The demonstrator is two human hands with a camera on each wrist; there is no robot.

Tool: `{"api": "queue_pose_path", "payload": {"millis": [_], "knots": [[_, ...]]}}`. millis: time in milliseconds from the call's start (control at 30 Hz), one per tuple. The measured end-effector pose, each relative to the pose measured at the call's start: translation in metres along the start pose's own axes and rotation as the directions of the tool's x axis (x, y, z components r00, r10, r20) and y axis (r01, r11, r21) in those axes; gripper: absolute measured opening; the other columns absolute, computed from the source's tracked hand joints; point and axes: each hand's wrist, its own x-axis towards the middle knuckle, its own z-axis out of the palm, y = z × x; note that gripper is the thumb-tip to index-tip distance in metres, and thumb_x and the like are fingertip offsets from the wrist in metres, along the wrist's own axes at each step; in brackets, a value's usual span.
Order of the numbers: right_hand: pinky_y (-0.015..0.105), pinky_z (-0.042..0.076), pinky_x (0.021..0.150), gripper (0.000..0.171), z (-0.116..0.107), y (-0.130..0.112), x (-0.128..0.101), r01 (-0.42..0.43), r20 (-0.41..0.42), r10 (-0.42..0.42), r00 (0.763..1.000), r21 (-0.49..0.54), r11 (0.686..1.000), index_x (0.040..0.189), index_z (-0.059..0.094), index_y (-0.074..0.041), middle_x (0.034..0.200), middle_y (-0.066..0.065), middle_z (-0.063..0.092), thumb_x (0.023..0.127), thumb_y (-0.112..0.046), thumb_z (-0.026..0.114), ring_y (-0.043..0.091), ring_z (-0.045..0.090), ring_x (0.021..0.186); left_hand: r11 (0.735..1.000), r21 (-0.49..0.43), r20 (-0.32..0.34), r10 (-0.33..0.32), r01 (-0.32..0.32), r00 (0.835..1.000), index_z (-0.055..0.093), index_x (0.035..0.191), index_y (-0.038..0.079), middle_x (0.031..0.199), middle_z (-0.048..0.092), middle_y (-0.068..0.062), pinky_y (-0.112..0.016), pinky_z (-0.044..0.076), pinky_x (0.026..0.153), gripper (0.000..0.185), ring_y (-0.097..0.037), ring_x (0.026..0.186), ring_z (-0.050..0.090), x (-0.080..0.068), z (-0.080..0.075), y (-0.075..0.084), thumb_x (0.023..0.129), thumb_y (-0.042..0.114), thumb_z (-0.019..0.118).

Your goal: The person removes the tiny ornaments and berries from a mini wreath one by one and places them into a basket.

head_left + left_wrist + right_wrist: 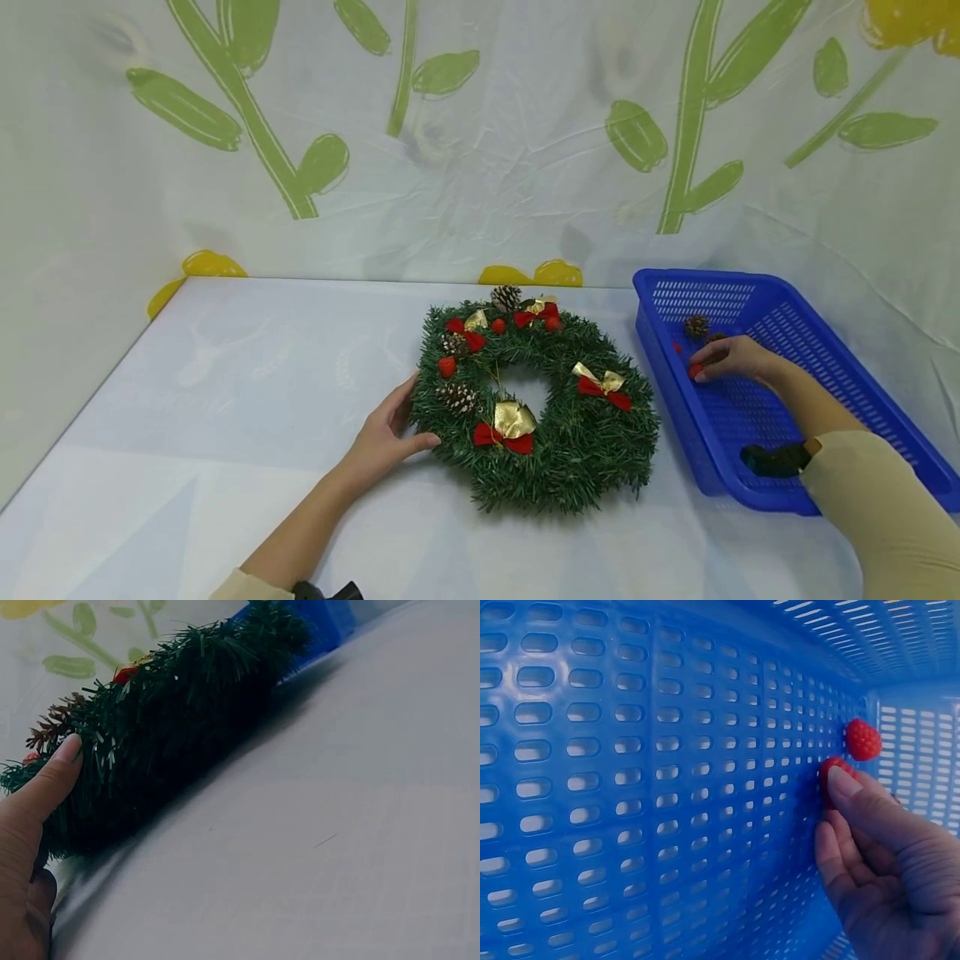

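A green wreath (536, 400) with red-and-gold bows, pine cones and red berries lies flat on the white table. My left hand (401, 421) rests against its left outer edge with the fingers straight; in the left wrist view a finger of my left hand (45, 795) presses the wreath's (172, 727) needles. My right hand (723, 360) reaches into the blue basket (847, 367) and pinches a red berry (695, 371) at its near-left wall. The right wrist view shows my right hand's fingertip (844, 784) on that berry (831, 774), with a second berry (863, 739) just beyond.
Two pine cones (697, 326) and another small red berry (677, 347) lie in the basket's far end. A leaf-patterned sheet (480, 142) backs the table on the far and left sides. The basket stands right of the wreath, close to it.
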Motion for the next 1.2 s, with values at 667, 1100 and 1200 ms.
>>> {"api": "queue_pose_path", "payload": {"millis": [667, 1100, 1200], "knots": [[0.010, 0.047, 0.077, 0.058, -0.012, -0.011, -0.011, 0.070, -0.120, -0.052, 0.991, 0.145, 0.987, 0.127, 0.054, 0.008, 0.107, -0.009, 0.067, 0.084, -0.025, 0.074, -0.013, 0.055, 0.089, 1.000, -0.001, 0.003, 0.002, -0.002, 1.000, 0.020, 0.152, 0.015, 0.156, 0.020, -0.012, -0.037, 0.024, 0.114, 0.092, -0.032, 0.141, 0.022, -0.002, -0.001, 0.003, 0.080, 0.018, 0.077], [0.012, 0.049, 0.079, 0.047, -0.030, -0.040, -0.012, 0.152, -0.175, -0.118, 0.978, 0.199, 0.968, 0.126, 0.058, 0.000, 0.099, -0.020, 0.067, 0.087, -0.023, 0.071, -0.005, 0.060, 0.092, 1.000, 0.006, -0.001, -0.013, 0.013, 1.000, 0.020, 0.152, 0.016, 0.157, 0.019, -0.011, -0.036, 0.023, 0.114, 0.093, -0.031, 0.142, 0.020, 0.000, -0.001, 0.000, 0.079, 0.019, 0.077], [0.011, 0.049, 0.078, 0.041, -0.034, -0.048, -0.016, 0.174, -0.189, -0.134, 0.973, 0.210, 0.962, 0.124, 0.061, -0.004, 0.100, -0.021, 0.066, 0.088, -0.021, 0.069, -0.005, 0.060, 0.093, 1.000, 0.006, 0.001, -0.021, 0.021, 1.000, 0.020, 0.152, 0.017, 0.157, 0.018, -0.010, -0.036, 0.023, 0.114, 0.093, -0.031, 0.142, 0.020, 0.000, -0.001, -0.001, 0.079, 0.020, 0.077]]}}
